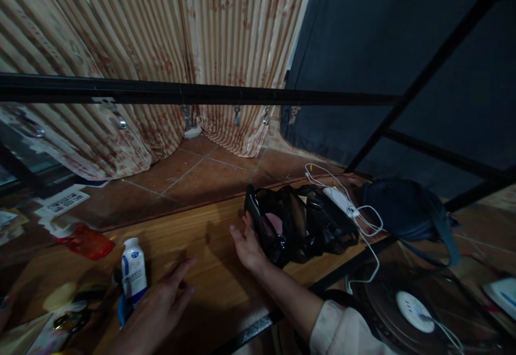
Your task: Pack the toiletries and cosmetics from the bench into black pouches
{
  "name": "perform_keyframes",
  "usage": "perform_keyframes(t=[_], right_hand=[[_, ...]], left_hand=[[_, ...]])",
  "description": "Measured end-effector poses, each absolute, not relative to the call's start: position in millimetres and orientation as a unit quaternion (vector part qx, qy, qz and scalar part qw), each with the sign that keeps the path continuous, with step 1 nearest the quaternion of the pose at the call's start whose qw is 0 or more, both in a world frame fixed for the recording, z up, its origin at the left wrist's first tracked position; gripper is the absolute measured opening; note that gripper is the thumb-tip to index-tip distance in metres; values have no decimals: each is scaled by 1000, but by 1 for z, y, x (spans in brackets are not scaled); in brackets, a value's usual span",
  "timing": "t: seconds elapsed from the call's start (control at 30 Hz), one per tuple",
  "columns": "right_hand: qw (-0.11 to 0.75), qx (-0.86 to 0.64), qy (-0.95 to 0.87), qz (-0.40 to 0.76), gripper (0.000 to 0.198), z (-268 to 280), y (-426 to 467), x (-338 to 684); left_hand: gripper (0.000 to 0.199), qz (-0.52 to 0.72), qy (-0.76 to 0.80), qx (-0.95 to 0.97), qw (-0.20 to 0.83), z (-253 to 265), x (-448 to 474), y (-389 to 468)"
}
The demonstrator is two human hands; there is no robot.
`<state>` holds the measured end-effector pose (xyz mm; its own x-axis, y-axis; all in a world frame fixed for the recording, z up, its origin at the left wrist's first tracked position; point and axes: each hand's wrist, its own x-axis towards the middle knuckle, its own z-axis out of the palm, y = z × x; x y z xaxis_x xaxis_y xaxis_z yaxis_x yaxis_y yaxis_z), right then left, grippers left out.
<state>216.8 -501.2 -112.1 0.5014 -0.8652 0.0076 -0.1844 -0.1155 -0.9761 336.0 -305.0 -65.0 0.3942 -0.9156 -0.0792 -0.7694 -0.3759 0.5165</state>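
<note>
My right hand [249, 245] rests against the left end of a heap of black bags [330, 220] on a wooden bench top [209, 231]. Its fingers are extended and somewhat apart, touching a dark item at the heap's edge; I see no grip around it. A round pinkish patch [275, 222] shows on the heap. Lower left, my left hand [161, 301] is held over the wood, thumb and fingers apart, holding nothing. Beside it stands a white bottle with blue markings [134, 271]. Farther left lies a red transparent bottle with a white pump [91, 241].
A white power strip [338, 200] with tangled white cable sits behind the heap. To its right are a dark blue bag [403, 207] and a round dark stool [374, 290]. A black metal rail [242, 96] crosses before striped curtains [153, 32]. Small items crowd the lower left.
</note>
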Motion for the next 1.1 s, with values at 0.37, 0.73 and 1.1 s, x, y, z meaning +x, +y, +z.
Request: perform_keyframes(t=[0.37,0.73,1.1], right_hand=[[572,-689,367,-251,71,-102,-494,206],[432,-843,273,-167,60,-79,-456,197],[269,-934,170,-161,44,-110,-450,196]], left_hand=[[51,-152,-549,804,172,-84,341,-303],[48,-160,-531,820,144,-67,328,-307],[36,-118,-559,805,157,-42,299,-303]])
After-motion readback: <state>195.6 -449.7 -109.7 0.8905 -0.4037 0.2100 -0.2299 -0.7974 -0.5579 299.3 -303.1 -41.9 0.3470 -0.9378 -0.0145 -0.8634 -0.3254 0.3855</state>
